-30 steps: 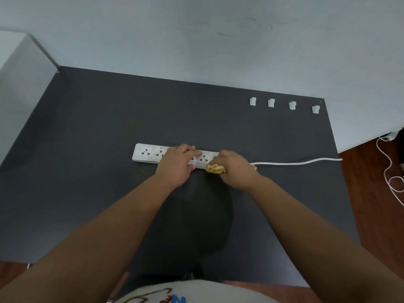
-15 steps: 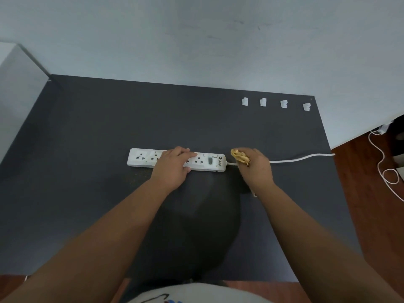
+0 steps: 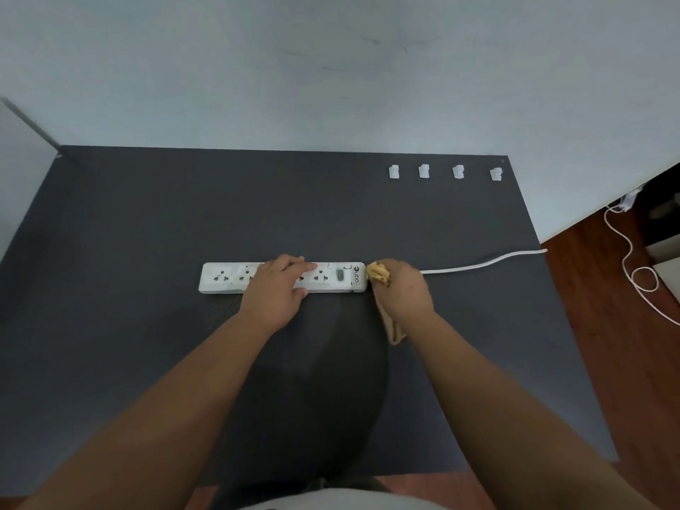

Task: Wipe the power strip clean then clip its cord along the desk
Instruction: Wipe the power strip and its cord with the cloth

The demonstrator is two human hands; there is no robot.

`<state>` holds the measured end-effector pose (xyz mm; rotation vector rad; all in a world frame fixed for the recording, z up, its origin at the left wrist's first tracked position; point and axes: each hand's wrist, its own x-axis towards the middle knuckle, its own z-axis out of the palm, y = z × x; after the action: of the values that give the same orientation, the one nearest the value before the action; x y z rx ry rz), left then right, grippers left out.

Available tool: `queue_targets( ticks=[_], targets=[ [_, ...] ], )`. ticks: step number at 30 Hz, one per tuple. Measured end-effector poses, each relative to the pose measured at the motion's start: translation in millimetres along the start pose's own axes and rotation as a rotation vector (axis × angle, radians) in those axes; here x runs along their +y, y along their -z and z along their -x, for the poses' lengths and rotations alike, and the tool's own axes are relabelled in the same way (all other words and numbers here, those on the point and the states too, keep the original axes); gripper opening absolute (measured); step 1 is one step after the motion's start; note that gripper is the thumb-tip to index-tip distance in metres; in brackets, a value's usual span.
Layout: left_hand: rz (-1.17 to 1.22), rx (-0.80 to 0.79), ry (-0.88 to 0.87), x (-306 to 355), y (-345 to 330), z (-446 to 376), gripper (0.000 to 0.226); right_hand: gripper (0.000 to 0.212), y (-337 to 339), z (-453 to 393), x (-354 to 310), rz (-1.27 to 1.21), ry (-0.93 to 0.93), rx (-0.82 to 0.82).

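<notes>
A white power strip (image 3: 228, 277) lies flat across the middle of the dark desk (image 3: 147, 215). My left hand (image 3: 274, 294) rests palm down on its middle, pressing it to the desk. My right hand (image 3: 403, 290) is closed around a crumpled yellow cloth (image 3: 379, 276), which touches the strip's right end where the cord leaves it. A tail of the cloth hangs below my wrist. The white cord (image 3: 478, 265) runs right from my hand to the desk's right edge. Several white cord clips (image 3: 423, 171) stand in a row near the desk's far right edge.
A pale wall rises right behind the desk. To the right, beyond the desk edge, is a wooden floor (image 3: 607, 325) with a loose white cable (image 3: 638, 277) looped on it. A white panel (image 3: 22, 171) borders the desk's left side.
My right hand slid the cloth rightward off the strip's top onto the cord, then came back left to the strip's right end. My left hand stayed pressed on the strip.
</notes>
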<state>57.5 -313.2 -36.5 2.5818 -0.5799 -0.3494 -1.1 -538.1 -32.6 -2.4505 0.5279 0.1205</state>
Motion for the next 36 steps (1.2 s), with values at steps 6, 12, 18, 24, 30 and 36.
queue_targets(
  ticks=[6, 12, 18, 24, 30, 36],
  targets=[
    [-0.01, -0.023, -0.004, -0.4, 2.8, -0.4, 0.048, 0.014, 20.1, -1.3, 37.1, 0.068, -0.222, 0.13],
    [-0.013, -0.035, 0.018, 1.6, 3.4, 0.7, 0.048, 0.012, 11.3, -5.4, 14.5, -0.045, -0.148, 0.138],
    [-0.026, -0.04, 0.012, 1.1, 3.6, -0.2, 0.048, 0.013, 25.3, 3.8, 38.2, 0.014, -0.36, 0.127],
    [-0.095, -0.028, -0.058, -1.9, 1.8, -0.1, 0.048, 0.012, 29.1, -2.8, 27.6, -0.06, -0.326, 0.15],
    [-0.199, -0.068, -0.102, 0.2, 6.9, -2.6, 0.047, 0.013, 43.5, -3.3, 44.6, -0.038, -0.522, 0.155],
    [-0.402, -0.161, -0.105, 10.6, 16.0, -10.6, 0.049, 0.01, 57.1, 0.1, 53.5, -0.064, -0.451, 0.216]
  ],
)
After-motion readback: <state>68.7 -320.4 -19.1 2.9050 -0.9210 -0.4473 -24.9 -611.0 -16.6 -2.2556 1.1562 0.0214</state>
